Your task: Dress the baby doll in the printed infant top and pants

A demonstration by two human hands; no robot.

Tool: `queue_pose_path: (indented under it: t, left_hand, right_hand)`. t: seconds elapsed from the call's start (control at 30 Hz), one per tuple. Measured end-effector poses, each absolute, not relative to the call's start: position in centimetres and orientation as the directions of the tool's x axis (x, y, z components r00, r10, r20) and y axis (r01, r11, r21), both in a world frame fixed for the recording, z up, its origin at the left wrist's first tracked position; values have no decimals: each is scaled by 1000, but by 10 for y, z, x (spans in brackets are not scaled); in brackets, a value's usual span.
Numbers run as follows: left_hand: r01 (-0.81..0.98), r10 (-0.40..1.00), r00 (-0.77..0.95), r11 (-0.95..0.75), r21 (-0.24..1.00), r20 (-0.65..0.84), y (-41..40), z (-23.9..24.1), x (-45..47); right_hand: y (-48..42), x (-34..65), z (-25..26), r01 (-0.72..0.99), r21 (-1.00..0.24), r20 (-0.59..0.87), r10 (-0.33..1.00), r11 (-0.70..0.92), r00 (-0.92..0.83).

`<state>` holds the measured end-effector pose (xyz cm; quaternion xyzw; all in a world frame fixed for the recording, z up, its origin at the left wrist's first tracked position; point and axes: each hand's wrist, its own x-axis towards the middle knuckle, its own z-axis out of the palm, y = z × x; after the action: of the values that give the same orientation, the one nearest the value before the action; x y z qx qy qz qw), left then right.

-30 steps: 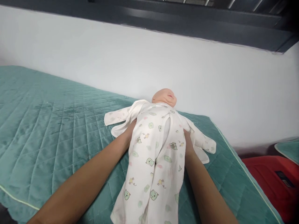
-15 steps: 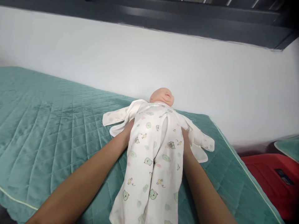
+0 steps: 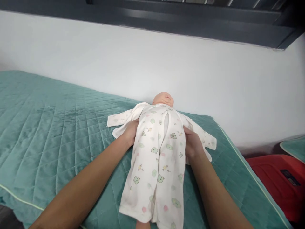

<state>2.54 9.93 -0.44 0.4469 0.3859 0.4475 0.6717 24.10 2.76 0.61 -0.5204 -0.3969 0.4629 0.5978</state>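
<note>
A baby doll (image 3: pixel 163 99) lies on its back, its head by the wall. White baby trousers (image 3: pixel 158 152) printed with green bears cover its legs and reach up to the chest, with a split at the crotch. A foot (image 3: pixel 143 225) shows below one leg end. My left hand (image 3: pixel 132 132) grips the trousers at their left side, its fingertips hidden behind the cloth. On the other side my right hand (image 3: pixel 192 143) is closed on the trouser edge, thumb on top, other fingers tucked out of sight. A matching top (image 3: pixel 209 140) spreads its sleeves outward on both sides.
Beneath the doll is a green quilted bed cover (image 3: pixel 59 127) with pale edging. A white wall (image 3: pixel 119 60) stands behind, below a dark frame (image 3: pixel 152 19). A red plastic object (image 3: pixel 274 178) stands beyond the bed's right edge.
Both hands have drawn back slightly from under the doll's sides, so more of each shows. The trouser ends and a foot have come into view at the bottom.
</note>
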Motion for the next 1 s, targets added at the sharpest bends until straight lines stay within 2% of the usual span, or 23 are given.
queue_pose_path:
  t: [0.1, 0.2, 0.3, 0.37, 0.47, 0.6, 0.7, 0.8, 0.87, 0.93, 1.0]
  left_hand:
    - [-194, 951, 297, 150, 970, -87, 94, -1, 23]
    - [27, 953, 283, -123, 992, 110, 84, 0, 14]
    - [286, 917, 317, -336, 897, 242, 71, -4, 2]
    - [383, 906, 332, -384, 840, 263, 58, -8, -8]
    - [421, 895, 333, -424, 802, 298, 28, -14, -25]
    - [408, 893, 351, -417, 812, 282, -32, -22, -52]
    - [373, 875, 414, -414, 830, 251, -78, -26, -69]
    - [386, 851, 459, -451, 805, 256, -109, -29, -78]
    - [421, 847, 453, -479, 770, 279, -119, -31, -78]
    - [461, 854, 425, -489, 740, 300, -121, -32, -74]
    - [482, 866, 399, -478, 734, 302, -120, -31, -69]
  right_hand:
    - [30, 245, 6, -275, -960, -93, 985, -50, 145]
    - [30, 240, 4, -173, -985, -40, 974, -1, 221]
    - [23, 230, 3, -30, -997, 53, 943, 67, 327]
    - [12, 225, 3, 97, -990, 130, 916, 101, 379]
    - [-18, 218, 0, 310, -947, 221, 870, 83, 441]
    - [-79, 202, -10, 318, -948, 167, 864, 9, 474]
    - [-127, 185, -16, 280, -958, 168, 903, 55, 395]
    - [-164, 165, -12, 394, -911, 252, 923, 125, 290]
    - [-179, 151, -5, 542, -821, 302, 943, 182, 141]
    - [-187, 137, 3, 682, -686, 317, 948, 255, -35]
    - [-188, 126, 9, 788, -538, 314, 939, 298, -141]
